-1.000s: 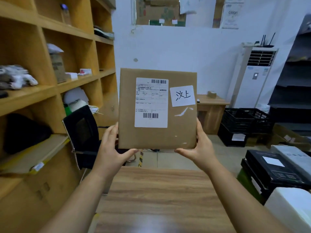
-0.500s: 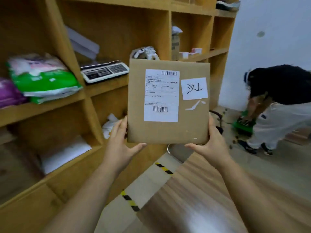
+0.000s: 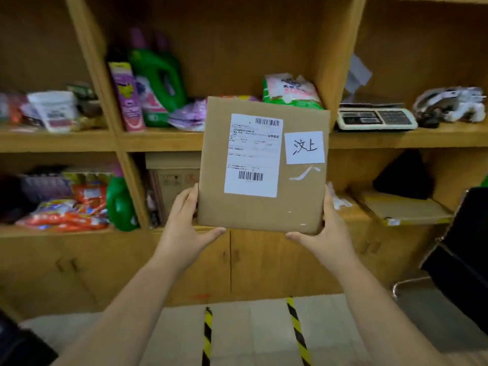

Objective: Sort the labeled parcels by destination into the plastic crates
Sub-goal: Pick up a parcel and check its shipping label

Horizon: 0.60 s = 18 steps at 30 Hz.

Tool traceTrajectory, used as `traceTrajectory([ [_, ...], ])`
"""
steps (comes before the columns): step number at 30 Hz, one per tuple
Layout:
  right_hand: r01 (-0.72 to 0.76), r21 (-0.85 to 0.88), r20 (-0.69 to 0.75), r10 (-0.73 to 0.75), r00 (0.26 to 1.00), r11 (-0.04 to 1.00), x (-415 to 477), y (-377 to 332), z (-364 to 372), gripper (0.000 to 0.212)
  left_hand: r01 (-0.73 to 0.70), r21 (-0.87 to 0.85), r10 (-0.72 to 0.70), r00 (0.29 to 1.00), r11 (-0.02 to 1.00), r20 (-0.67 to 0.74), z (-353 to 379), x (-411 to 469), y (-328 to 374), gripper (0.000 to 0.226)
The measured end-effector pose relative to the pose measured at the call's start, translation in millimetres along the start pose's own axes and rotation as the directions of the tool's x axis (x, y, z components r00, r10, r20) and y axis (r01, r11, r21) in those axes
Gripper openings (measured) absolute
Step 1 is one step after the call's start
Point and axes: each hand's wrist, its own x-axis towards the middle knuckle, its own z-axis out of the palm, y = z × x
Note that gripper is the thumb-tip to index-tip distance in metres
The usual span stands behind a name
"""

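Parcel (image 3: 264,212) is up in front of the wooden shelves (image 3: 158,140), label (image 3: 253,154) facing the camera. Left hand (image 3: 184,233) clamps its lower-left corner, fingers (image 3: 188,199) pressed together, thumb (image 3: 211,232) underneath; right hand (image 3: 327,236) mirrors that at lower-right. Scale (image 3: 375,118) on shelf further right.

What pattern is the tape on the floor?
The floor tape has yellow and black stripes; head view.

We hold a parcel (image 3: 264,210) of matt brown cardboard, smooth but for a few white scuffs, bearing a printed label (image 3: 253,157) and a handwritten note (image 3: 304,154), both of plain white paper. Behind it the shelf (image 3: 158,140) is pale wood with a matt finish. The green bottle (image 3: 155,72) on it is glossy plastic, and the blurred orange packets (image 3: 68,217) may be shiny film.
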Motion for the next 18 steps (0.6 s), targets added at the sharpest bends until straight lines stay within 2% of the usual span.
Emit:
traceTrajectory([
  [6, 0.087, 0.056, 0.168, -0.095, 0.981, 0.995, 40.2, -48.3, 137.8, 0.131, 0.147, 0.069, -0.133, 0.976, 0.987, -0.174, -91.5, -14.8, -94.7, 0.105],
  [9, 0.141, 0.078, 0.307, -0.159, 0.938, 0.987, 46.9, -81.1, 211.5, 0.133, 0.251, 0.103, -0.214, 0.936, 0.962, -0.281, -143.2, -42.6, -138.2, 0.104],
  [14, 0.221, 0.183, 0.496, -0.284, 0.821, 0.958, 43.6, -133.9, 321.6, 0.132, 0.406, 0.156, -0.301, 0.840, 0.900, -0.451, -221.2, -101.2, -177.5, 0.105],
  [18, 0.282, 0.338, 0.634, -0.439, 0.637, 0.898, 24.4, -178.0, 406.8, 0.127, 0.538, 0.176, -0.347, 0.725, 0.824, -0.595, -270.2, -163.8, -194.7, 0.103],
])
